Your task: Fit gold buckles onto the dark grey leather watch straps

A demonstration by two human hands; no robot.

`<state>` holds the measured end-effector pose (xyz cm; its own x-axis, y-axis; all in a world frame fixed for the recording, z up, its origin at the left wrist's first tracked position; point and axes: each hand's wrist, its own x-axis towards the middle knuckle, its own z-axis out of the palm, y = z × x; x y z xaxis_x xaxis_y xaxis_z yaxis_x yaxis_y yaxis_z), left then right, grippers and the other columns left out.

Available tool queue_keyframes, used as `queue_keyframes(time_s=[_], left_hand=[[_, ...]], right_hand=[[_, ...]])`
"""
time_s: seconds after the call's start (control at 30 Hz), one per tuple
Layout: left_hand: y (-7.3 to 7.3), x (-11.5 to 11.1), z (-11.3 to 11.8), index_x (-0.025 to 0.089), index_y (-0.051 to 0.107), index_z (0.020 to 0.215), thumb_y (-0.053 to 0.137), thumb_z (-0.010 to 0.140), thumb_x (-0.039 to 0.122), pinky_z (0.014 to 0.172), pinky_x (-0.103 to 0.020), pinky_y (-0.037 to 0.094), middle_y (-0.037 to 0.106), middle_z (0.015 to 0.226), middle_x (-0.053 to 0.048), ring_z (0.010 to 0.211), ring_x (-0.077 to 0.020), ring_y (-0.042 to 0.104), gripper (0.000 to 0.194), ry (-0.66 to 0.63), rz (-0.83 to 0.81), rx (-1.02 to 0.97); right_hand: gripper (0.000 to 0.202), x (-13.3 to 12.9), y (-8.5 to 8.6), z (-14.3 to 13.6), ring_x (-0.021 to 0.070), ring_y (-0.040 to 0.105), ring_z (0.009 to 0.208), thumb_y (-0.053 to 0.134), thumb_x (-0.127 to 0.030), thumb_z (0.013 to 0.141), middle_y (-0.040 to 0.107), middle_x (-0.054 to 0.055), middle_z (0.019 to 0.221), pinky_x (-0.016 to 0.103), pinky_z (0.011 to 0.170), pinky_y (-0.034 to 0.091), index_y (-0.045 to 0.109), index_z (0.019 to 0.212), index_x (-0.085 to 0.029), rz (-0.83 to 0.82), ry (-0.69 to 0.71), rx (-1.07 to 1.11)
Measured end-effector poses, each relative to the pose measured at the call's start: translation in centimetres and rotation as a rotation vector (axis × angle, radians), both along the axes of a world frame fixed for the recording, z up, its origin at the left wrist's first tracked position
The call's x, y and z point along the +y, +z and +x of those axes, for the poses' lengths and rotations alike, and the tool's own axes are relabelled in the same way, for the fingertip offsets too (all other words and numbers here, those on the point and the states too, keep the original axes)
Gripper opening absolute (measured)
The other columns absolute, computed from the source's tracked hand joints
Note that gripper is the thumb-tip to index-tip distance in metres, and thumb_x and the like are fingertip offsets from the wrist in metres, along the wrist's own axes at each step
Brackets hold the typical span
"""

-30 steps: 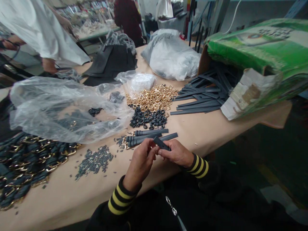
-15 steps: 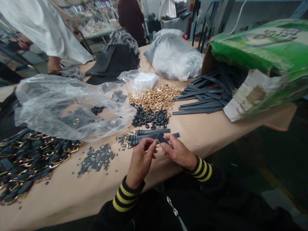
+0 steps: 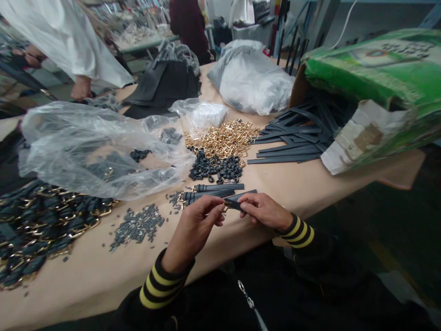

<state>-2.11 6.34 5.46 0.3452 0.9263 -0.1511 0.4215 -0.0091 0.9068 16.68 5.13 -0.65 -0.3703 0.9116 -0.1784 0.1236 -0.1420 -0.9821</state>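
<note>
Over the table's near edge, my right hand (image 3: pixel 263 210) pinches a short dark strap (image 3: pixel 234 205). At the strap's left end is a small gold buckle (image 3: pixel 225 208), which the closed fingertips of my left hand (image 3: pixel 201 219) hold, partly hiding it. Just behind my hands lie several dark straps with gold buckles (image 3: pixel 210 188), side by side. Farther back are a heap of small black loops (image 3: pixel 217 167) and a heap of gold buckles (image 3: pixel 223 139). Small dark pieces (image 3: pixel 138 226) are scattered left of my left hand.
Buckled dark straps (image 3: pixel 44 220) are piled at the left, beside a clear plastic bag (image 3: pixel 86 151). Loose dark strips (image 3: pixel 292 133) spill from a green box (image 3: pixel 375 69) at the right. A co-worker's white sleeve (image 3: pixel 69 41) reaches in at the far left.
The strap between my hands has tipped from upright to nearly flat, pointing right. My right hand has shifted slightly right, and my left wrist has moved left.
</note>
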Motion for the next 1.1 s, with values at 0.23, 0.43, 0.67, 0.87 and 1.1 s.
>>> queue_keyframes(time_s=[0.23, 0.43, 0.67, 0.87, 1.1], left_hand=[[-0.2, 0.2, -1.0, 0.012, 0.061, 0.083, 0.06, 0.077, 0.026, 0.048, -0.016, 0.041, 0.058, 0.055, 0.001, 0.048, -0.0061, 0.051, 0.016, 0.019, -0.301, -0.31], [-2.8, -0.8, 0.9, 0.012, 0.054, 0.077, 0.064, 0.073, 0.023, 0.045, -0.014, 0.035, 0.056, 0.054, 0.001, 0.045, -0.004, 0.046, 0.015, 0.054, -0.505, -0.586], [-3.9, -1.9, 2.0, 0.016, 0.046, 0.078, 0.059, 0.076, 0.029, 0.044, -0.017, 0.039, 0.048, 0.056, 0.006, 0.046, -0.0064, 0.046, 0.018, 0.167, -0.216, -0.4], [-3.8, -2.4, 0.7, 0.014, 0.059, 0.086, 0.057, 0.077, 0.029, 0.066, -0.025, 0.048, 0.058, 0.082, -0.003, 0.077, -0.0136, 0.055, 0.017, 0.106, -0.191, -0.347], [-4.7, -3.0, 0.8, 0.012, 0.062, 0.077, 0.06, 0.077, 0.027, 0.063, -0.021, 0.046, 0.055, 0.072, 0.0, 0.065, -0.0079, 0.051, 0.015, 0.286, -0.32, -0.571]], right_hand=[[0.024, -0.2, 0.0, 0.3, 0.0027, 0.043, 0.041, 0.051, -0.033, 0.083, 0.062, 0.004, 0.072, 0.016, 0.041, 0.033, 0.057, 0.09, -0.011, -0.026, 0.215, 0.298], [0.016, -0.6, 0.9, -1.0, 0.0038, 0.043, 0.044, 0.051, -0.03, 0.083, 0.06, 0.002, 0.069, 0.016, 0.04, 0.033, 0.05, 0.084, -0.014, 0.055, 0.105, 0.273], [0.013, -1.7, 1.3, -2.3, 0.0096, 0.054, 0.057, 0.054, -0.028, 0.081, 0.058, 0.0, 0.072, 0.021, 0.053, 0.043, 0.047, 0.086, -0.019, 0.175, -0.169, -0.013], [0.004, -1.7, 1.5, -2.2, 0.0088, 0.052, 0.056, 0.05, -0.022, 0.081, 0.054, -0.003, 0.068, 0.022, 0.057, 0.042, 0.051, 0.085, -0.019, 0.289, -0.132, -0.122], [0.005, -1.8, 2.6, -2.4, 0.0101, 0.052, 0.063, 0.052, -0.018, 0.08, 0.058, -0.002, 0.071, 0.022, 0.063, 0.039, 0.057, 0.08, -0.018, 0.385, -0.112, -0.285]])
